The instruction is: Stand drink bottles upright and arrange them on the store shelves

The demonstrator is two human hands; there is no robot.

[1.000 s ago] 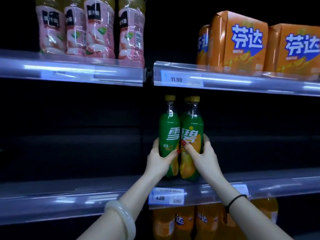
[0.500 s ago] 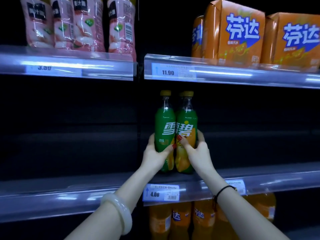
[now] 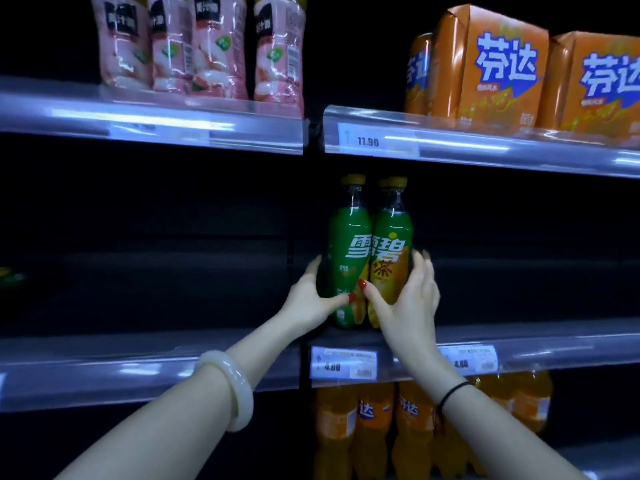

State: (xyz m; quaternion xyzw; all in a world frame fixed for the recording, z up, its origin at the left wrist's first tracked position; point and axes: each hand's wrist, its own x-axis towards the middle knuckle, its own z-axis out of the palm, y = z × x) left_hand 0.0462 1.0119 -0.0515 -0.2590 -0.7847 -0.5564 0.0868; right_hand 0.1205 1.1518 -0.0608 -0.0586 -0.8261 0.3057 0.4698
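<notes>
Gripping the left green, yellow-capped plastic bottle (image 3: 346, 244), the left hand (image 3: 311, 299) is wrapping its waist; the right hand (image 3: 408, 306) is touching the matching right bottle (image 3: 391, 244), fingers straight. Both are standing upright, caps up, on the dim store's dark middle shelf (image 3: 554, 344) — orange soda bottles (image 3: 374, 420) sitting below, orange packs (image 3: 491, 64) above.

Dim, slightly blurred; shelf edges glare.

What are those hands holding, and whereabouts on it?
The left hand grips the left green bottle round its lower body. The right hand only rests its thumb on the right green bottle low down, fingers straight.
</notes>
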